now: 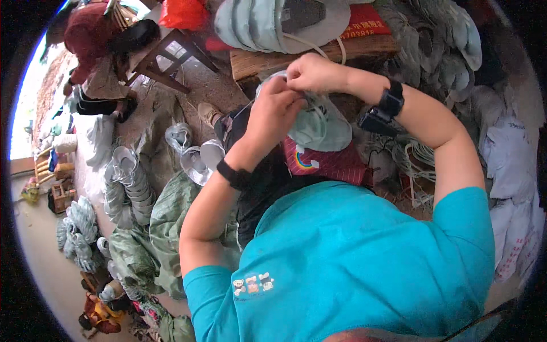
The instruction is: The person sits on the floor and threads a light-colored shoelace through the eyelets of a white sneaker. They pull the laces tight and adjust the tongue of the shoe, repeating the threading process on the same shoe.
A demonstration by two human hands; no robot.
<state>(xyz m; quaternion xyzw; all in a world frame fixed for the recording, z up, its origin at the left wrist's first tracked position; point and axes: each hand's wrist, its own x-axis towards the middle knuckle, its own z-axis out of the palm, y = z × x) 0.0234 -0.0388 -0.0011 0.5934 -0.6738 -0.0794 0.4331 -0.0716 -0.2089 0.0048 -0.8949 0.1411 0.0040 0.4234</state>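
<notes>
My left hand [272, 111] is closed on the upper edge of a pale grey-green shoe upper [326, 128], which lies over a dark red striped cloth with a rainbow patch [305, 161] on my lap. Right beside it, touching or nearly so, my right hand [316, 74] is closed in a pinch. What sits between its fingertips is too small to make out. Just beyond my hands, a nested stack of similar pale shoe uppers [250, 25] lies sideways on a thick wooden block [262, 62]. A whitish cord [342, 51] hangs from the stack over the block's near edge.
Bundled shoe uppers [134, 176] stand on the left beside green sacks [179, 214]. More hang in a heap [456, 45] at the far right. White sacks [510, 154] line the right side, near loose cords [421, 165]. Another person [85, 34] sits by a wooden stool [174, 65] at far left.
</notes>
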